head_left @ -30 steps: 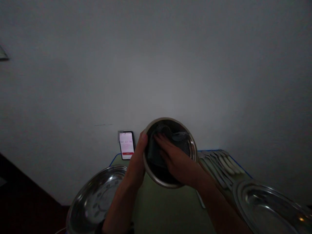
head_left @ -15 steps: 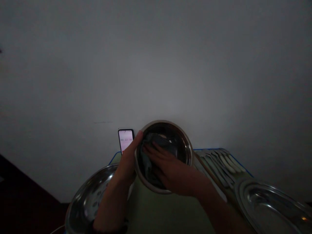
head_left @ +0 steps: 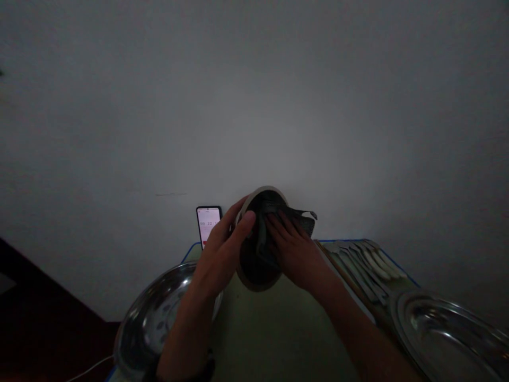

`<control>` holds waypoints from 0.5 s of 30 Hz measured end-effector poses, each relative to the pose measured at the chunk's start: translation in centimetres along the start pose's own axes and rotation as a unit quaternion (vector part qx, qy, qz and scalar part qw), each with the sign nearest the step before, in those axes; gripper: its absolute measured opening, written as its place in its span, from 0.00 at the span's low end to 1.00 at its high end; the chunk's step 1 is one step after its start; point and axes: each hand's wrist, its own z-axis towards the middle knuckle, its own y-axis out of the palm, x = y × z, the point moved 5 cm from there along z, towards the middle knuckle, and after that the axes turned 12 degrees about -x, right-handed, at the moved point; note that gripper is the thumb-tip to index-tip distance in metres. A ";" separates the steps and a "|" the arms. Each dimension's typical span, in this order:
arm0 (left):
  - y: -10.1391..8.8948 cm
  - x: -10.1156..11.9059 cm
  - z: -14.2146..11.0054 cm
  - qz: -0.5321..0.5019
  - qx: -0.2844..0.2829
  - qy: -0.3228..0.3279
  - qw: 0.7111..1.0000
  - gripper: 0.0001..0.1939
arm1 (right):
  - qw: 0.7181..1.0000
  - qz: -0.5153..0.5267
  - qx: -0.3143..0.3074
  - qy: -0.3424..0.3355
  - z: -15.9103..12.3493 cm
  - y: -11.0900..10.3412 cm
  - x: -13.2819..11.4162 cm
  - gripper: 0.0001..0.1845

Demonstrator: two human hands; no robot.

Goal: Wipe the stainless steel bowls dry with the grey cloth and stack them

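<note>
A metal bowl [head_left: 254,280] is held up above the table, tipped on its side with its opening turned to the right. My left hand [head_left: 228,244] grips its left rim, thumb over the edge and fingers behind. Against the inside of the bowl my right hand [head_left: 292,246] presses a dark cloth [head_left: 304,218], fingers laid along it. One end of the cloth sticks out past the bowl's right rim. The bowl's underside is hidden from me.
A large steel basin [head_left: 147,318] stands at left, and a phone [head_left: 209,223] showing a timer leans on the wall behind. Several pieces of cutlery [head_left: 368,268] lie at right, behind oval metal trays [head_left: 449,329]. The table [head_left: 274,339] has a blue edge.
The bowl has turned from facing me to a steep sideways tilt. My right hand and the cloth have shifted right and up, and a cloth end now hangs outside the rim.
</note>
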 end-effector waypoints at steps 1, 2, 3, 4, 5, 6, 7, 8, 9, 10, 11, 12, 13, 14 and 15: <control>-0.2 0.1 0.0 -0.001 0.014 0.019 1.000 0.26 | 1.000 0.004 0.001 0.005 -0.1 0.0 0.0 0.29; -0.3 0.1 -0.1 -0.007 0.028 0.042 0.999 0.24 | 1.000 0.014 -0.003 0.003 -0.3 0.1 -0.1 0.29; -0.6 0.1 0.0 -0.018 0.043 0.070 0.996 0.23 | 1.000 0.027 -0.011 -0.004 -0.4 0.0 -0.4 0.29; -0.9 0.0 0.0 -0.030 0.060 0.099 0.993 0.21 | 0.999 0.044 -0.022 -0.014 -0.5 0.0 -0.8 0.29; -1.3 -0.1 0.0 -0.041 0.079 0.125 0.988 0.20 | 0.997 0.063 -0.035 -0.027 -0.6 -0.2 -1.3 0.29; -1.6 -0.2 0.0 -0.049 0.100 0.148 0.983 0.19 | 0.994 0.084 -0.048 -0.041 -0.7 -0.3 -1.8 0.29; -1.9 -0.3 0.0 -0.053 0.124 0.169 0.976 0.19 | 0.991 0.107 -0.059 -0.054 -0.8 -0.6 -2.5 0.28; -2.1 -0.3 0.0 -0.058 0.150 0.188 0.969 0.19 | 0.987 0.132 -0.066 -0.065 -0.9 -0.9 -3.1 0.28; -2.2 -0.3 0.0 -0.064 0.172 0.203 0.962 0.19 | 0.982 0.157 -0.069 -0.076 -0.9 -1.3 -3.8 0.28; -2.2 -0.3 -0.1 -0.075 0.193 0.213 0.955 0.19 | 0.977 0.182 -0.065 -0.086 -1.0 -1.8 -4.5 0.28; -2.1 -0.2 -0.2 -0.089 0.214 0.219 0.948 0.19 | 0.972 0.205 -0.055 -0.096 -1.0 -2.3 -5.1 0.27; -1.9 -0.2 -0.2 -0.107 0.234 0.217 0.942 0.19 | 0.968 0.226 -0.037 -0.107 -0.9 -2.8 -5.8 0.26; -1.7 -0.2 -0.3 -0.125 0.252 0.210 0.936 0.20 | 0.963 0.243 -0.012 -0.116 -0.9 -3.2 -6.3 0.24; -1.5 -0.2 -0.4 -0.143 0.270 0.200 0.931 0.21 | 0.959 0.256 0.017 -0.123 -0.9 -3.6 -6.8 0.23; -1.4 -0.3 -0.5 -0.160 0.286 0.190 0.925 0.22 | 0.955 0.264 0.048 -0.126 -0.8 -3.9 -7.1 0.21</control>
